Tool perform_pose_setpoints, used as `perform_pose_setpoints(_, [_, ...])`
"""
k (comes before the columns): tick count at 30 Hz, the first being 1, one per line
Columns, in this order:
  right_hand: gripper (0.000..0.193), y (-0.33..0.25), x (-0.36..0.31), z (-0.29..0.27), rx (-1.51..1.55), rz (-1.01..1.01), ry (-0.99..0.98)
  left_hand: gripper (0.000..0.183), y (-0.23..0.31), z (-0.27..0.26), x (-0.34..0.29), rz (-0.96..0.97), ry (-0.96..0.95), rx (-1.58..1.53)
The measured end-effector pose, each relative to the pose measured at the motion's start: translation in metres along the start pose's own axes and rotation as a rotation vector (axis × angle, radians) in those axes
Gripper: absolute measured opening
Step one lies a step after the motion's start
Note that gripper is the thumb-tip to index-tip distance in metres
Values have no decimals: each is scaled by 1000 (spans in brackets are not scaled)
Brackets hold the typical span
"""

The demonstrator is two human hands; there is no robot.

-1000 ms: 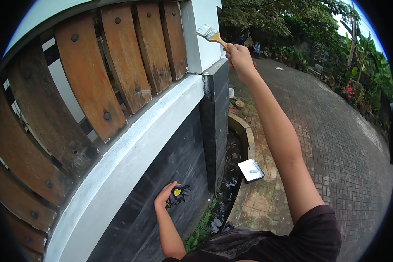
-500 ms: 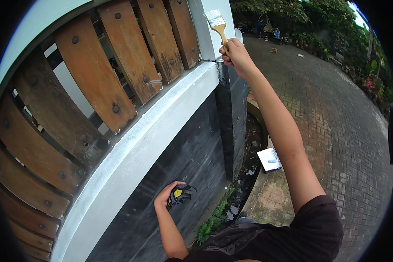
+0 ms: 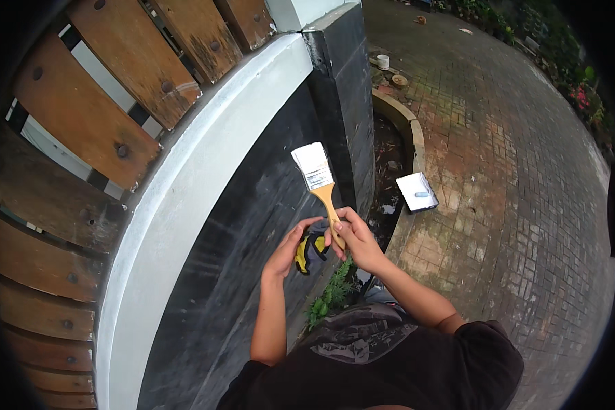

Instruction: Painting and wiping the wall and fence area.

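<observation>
My right hand (image 3: 362,246) is closed around the wooden handle of a flat paintbrush (image 3: 316,174). The brush stands bristles up in front of the dark wall, its bristles covered in white paint. Close beside it, my left hand (image 3: 282,254) curls around a yellow-and-grey work glove (image 3: 303,255), which seems bunched up; part of it lies hidden behind the fingers. The two hands are nearly together, with the glove between them. A white ledge (image 3: 191,160) curves along the top of the black wall (image 3: 253,198).
Brown wooden slats (image 3: 92,113) rise above the ledge at left. A white-topped box (image 3: 415,190) with a small bluish item sits on paving at right. Beside the wall run a fern (image 3: 332,297) and a wet trough with a curved kerb (image 3: 417,140). Farther off stands a white bucket (image 3: 383,62).
My right hand has come down from the white pillar with the paintbrush and in toward my left hand. The left hand, still around the glove, has risen slightly. The view has tilted downward.
</observation>
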State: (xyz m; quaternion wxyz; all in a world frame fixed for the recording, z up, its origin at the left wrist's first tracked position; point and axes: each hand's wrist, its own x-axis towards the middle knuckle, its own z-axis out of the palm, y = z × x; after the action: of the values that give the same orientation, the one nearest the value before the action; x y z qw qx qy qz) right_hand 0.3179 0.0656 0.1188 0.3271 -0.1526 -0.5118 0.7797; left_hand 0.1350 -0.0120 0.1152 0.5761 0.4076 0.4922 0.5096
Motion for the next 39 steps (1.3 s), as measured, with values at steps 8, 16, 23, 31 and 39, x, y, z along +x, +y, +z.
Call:
perform_pose_setpoints(8, [15, 51, -32, -12, -416, -20, 224, 38, -32, 49, 47, -228, 0, -14])
perform_pose_setpoints(16, [21, 79, -33, -110, 375, 471, 656, 33, -76, 48, 71, -157, 36, -159])
perform_pose_setpoints(23, [6, 69, 6, -98, -375, -143, 432, 36, -76, 36, 57, -191, 123, -232])
perform_pose_setpoints(31, [9, -8, 24, -60, -87, -129, 372, 26, -59, 41, 34, -83, 92, -153])
perform_pose_setpoints(39, [25, -182, 102, -21, -307, -625, 130, 30, -83, 13, 16, -164, 110, -60])
